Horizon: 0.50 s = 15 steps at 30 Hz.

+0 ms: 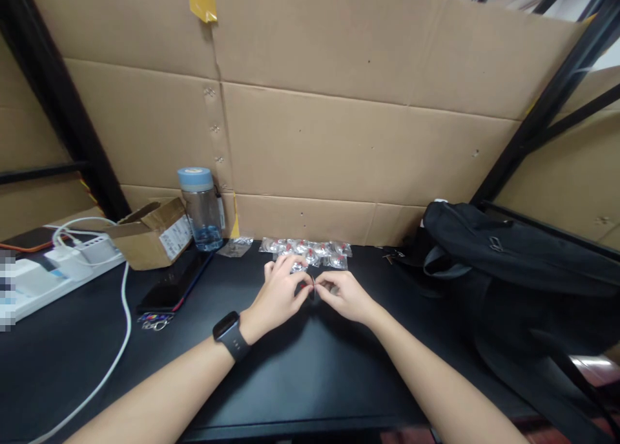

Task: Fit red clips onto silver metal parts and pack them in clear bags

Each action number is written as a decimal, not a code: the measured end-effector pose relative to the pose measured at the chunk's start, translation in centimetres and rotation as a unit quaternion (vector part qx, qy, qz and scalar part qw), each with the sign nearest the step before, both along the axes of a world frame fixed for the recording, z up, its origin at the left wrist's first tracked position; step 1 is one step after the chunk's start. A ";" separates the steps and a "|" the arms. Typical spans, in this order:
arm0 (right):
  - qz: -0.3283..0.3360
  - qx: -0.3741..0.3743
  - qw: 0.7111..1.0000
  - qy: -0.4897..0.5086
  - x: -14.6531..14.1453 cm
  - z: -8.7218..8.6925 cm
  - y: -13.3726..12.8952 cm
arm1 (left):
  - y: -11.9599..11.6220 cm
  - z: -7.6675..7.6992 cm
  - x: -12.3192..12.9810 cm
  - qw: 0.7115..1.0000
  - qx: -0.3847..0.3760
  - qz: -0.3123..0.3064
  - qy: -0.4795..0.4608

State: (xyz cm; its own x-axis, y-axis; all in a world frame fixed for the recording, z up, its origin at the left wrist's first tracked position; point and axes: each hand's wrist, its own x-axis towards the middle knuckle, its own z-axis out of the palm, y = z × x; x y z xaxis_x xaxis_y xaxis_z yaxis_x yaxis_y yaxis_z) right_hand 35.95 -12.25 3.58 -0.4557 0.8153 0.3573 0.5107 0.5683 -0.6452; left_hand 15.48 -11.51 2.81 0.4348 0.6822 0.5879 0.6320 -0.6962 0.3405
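Observation:
My left hand [282, 290], with a dark watch on its wrist, pinches one side of a small thin disc [314, 287] seen nearly edge-on. From the other side, the thumb and fingertips of my right hand [343, 294] hold the same disc. Both hands are just above the black table [310, 379]. Behind them lie several small clear packets [334, 249] with red marks, placed close together in rows. My left fingers partly cover the nearest packets. What exactly the disc is, I cannot make out.
At the left are a bottle [201, 208], an open cardboard box [155, 237], a dark phone [177, 281], keys [157, 322], a white power strip [72, 269] and its cable. A flat packet [236, 246] lies near the bottle. A black bag [523, 269] fills the right side.

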 end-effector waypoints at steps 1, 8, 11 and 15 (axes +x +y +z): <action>-0.004 0.002 1.000 -0.002 0.0 0.0 0.0 | 0.0 0.0 0.0 1.000 -0.021 0.002 -0.015; 0.007 0.025 0.999 -0.018 0.1 -0.2 -0.1 | 0.6 -0.2 -0.1 0.964 -0.230 -0.098 -0.094; -0.004 0.035 0.999 -0.034 0.1 -0.4 0.0 | 0.8 -0.3 -0.1 0.952 -0.244 -0.145 -0.116; -0.026 0.046 0.997 -0.055 0.2 -0.3 0.2 | 1.0 -0.2 0.0 0.963 -0.214 -0.129 -0.097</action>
State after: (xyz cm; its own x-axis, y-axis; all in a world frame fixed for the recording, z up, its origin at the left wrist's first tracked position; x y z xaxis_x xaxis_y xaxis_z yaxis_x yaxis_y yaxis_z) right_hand 36.20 -12.06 3.28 -0.4535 0.8051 0.3823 0.6057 0.5931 -0.5305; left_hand 15.53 -10.51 2.61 0.5325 0.7638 0.3648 0.3520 -0.5918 0.7252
